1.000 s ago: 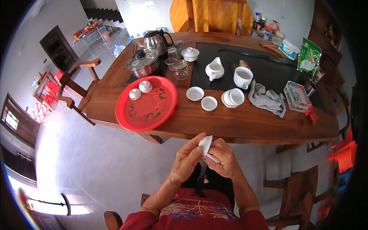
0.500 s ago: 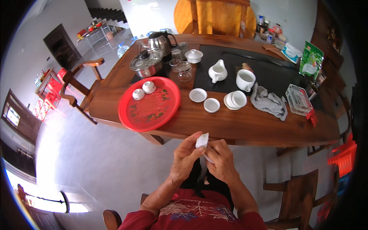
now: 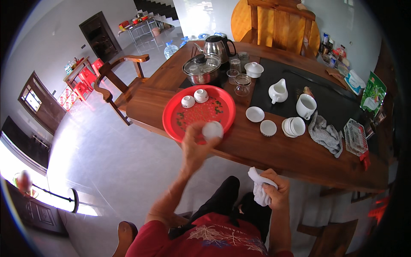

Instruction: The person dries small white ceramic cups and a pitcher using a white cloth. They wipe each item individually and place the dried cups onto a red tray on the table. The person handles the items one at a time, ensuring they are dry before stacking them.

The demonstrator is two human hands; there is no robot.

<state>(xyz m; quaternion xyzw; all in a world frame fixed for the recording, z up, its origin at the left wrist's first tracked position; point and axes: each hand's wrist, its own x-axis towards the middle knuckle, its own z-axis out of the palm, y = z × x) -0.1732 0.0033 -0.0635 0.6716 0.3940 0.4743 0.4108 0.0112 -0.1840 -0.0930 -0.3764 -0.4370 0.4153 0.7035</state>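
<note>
Over the near rim of a round red tray (image 3: 169, 126), my left hand (image 3: 197, 145) is closed on a small white teacup (image 3: 212, 129), a little blurred by motion. Two white teacups (image 3: 195, 98) stand upside down at the tray's far side. My right hand (image 3: 276, 190) grips a bunched white cloth (image 3: 261, 192) in front of the table edge. Right of the tray are a small white dish (image 3: 255, 114), a white cup (image 3: 268, 128) and a few stacked white cups (image 3: 294, 127).
On the wooden table (image 3: 239, 147) stand a lidded steel pot (image 3: 201, 70), a kettle (image 3: 216, 49), glass jars (image 3: 242, 85), a lidded white bowl (image 3: 254, 70), a white pitcher (image 3: 278, 91) and a white mug (image 3: 306, 106). A grey towel (image 3: 327, 135) lies beside a clear plastic box (image 3: 355, 138).
My hands have parted. The left has carried the cup leftward to the tray, and the right has kept the white cloth near my lap. The view has turned left.
</note>
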